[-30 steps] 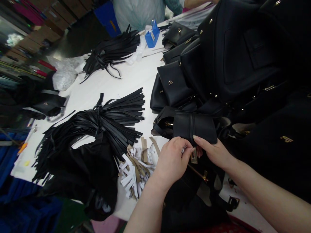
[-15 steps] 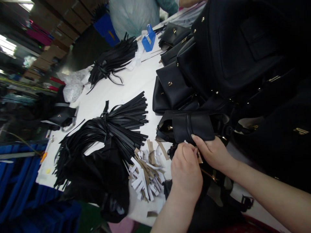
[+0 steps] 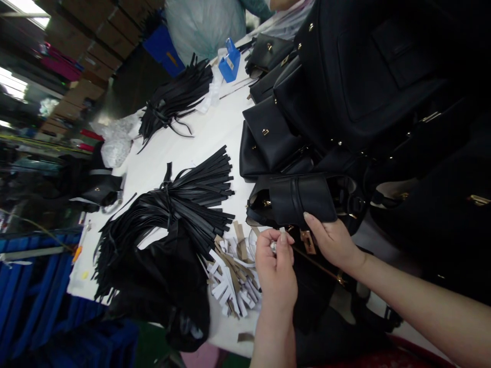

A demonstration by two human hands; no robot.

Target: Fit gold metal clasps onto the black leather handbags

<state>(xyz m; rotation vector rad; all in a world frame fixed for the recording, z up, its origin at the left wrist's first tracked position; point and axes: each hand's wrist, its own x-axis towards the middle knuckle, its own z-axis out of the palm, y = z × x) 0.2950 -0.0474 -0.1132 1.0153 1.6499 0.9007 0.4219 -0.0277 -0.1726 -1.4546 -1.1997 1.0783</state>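
Note:
My right hand (image 3: pixel 332 240) grips the lower edge of a black leather bag flap (image 3: pixel 303 199), thumb on top; a gold clasp plate (image 3: pixel 307 241) hangs just below my fingers. My left hand (image 3: pixel 274 263) is closed in a pinch on a small white paper strip (image 3: pixel 283 232), held a little left of the clasp. The bag's dark body (image 3: pixel 314 291) lies under both hands at the table's near edge.
A heap of peeled white and tan paper strips (image 3: pixel 233 278) lies left of my left hand. Tied bundles of black leather straps (image 3: pixel 184 199) (image 3: pixel 176 97) cover the white table (image 3: pixel 192 138). Stacked black bags (image 3: pixel 364 76) fill the right. A blue tape dispenser (image 3: pixel 229 61) stands far back.
My left hand has pulled back left and away from the clasp, pinching a white strip. My right hand kept its hold on the flap. The view shifted slightly.

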